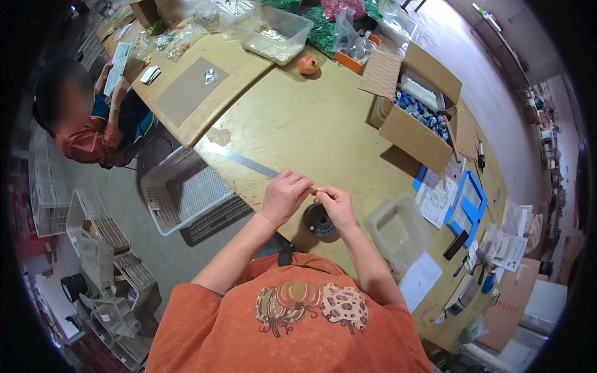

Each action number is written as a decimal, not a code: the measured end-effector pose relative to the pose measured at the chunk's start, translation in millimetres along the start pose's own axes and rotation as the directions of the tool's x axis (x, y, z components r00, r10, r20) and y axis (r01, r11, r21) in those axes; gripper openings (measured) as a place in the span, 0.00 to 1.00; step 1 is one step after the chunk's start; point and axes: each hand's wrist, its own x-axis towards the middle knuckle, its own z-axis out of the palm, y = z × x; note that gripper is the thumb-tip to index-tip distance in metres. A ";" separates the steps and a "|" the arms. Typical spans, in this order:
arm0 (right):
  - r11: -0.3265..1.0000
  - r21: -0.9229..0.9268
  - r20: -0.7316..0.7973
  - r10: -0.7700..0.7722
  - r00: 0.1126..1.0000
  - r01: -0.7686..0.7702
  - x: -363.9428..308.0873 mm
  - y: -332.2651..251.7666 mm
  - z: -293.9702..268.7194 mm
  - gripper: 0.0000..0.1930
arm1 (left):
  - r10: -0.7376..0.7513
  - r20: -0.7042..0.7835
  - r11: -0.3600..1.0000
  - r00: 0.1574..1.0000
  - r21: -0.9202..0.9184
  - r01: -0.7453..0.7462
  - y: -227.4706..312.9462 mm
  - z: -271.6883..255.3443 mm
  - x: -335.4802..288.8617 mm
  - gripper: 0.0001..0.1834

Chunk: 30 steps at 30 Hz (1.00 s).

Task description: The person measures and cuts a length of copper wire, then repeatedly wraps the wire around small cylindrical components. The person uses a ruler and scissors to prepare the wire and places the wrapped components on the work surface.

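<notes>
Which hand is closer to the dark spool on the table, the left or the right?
Right. The right hand is just above the spool, at its upper right edge. The left hand is further away, up and to the left of it.

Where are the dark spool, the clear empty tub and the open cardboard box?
Dark spool (319, 221), head view: on its round top face.
Clear empty tub (398, 231), head view: on its floor.
Open cardboard box (413, 135), head view: on its front wall.

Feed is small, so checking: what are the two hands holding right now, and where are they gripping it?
Left hand and right hand pinch something tiny between their fingertips above a dark spool; what it is cannot be told.
</notes>
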 end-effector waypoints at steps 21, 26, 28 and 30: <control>0.512 -0.803 -0.025 -0.542 0.840 0.306 -17.0 -28.7 -20.2 0.03 | -0.350 0.096 0.889 0.932 -0.279 0.363 25.8 41.7 -4.1 0.03; 0.518 -0.812 -0.047 -0.517 0.855 0.269 -19.1 -32.6 -20.8 0.02 | -0.382 0.083 0.864 0.920 -0.322 0.388 24.2 46.9 -7.1 0.04; 0.496 -0.817 -0.025 -0.541 0.840 0.295 -17.0 -29.5 -23.5 0.02 | -0.383 0.084 0.866 0.920 -0.314 0.389 23.2 48.5 -8.4 0.04; 0.604 -0.739 -0.063 -0.502 0.863 0.297 -14.4 -25.5 -25.7 0.03 | -0.383 0.080 0.856 0.920 -0.345 0.386 21.9 50.4 -9.6 0.04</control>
